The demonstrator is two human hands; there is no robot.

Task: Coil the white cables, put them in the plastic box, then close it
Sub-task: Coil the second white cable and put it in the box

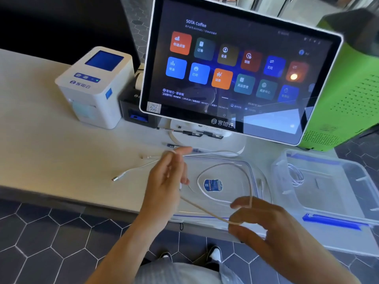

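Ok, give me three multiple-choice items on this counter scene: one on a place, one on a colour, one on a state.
1. Where is the box?
A. right of the lid
B. on the printer
C. on the floor

2. What colour are the box's clips?
A. red
B. blue
C. yellow

3. What is the state of the box?
A. closed
B. open, one coiled cable inside
C. open, empty

Answers:
1. A, it sits on the counter beside the lid.
2. B, the near clip is plainly blue.
3. B, the lid lies apart and a coiled cable rests inside, while the left hand and right hand hold another cable.
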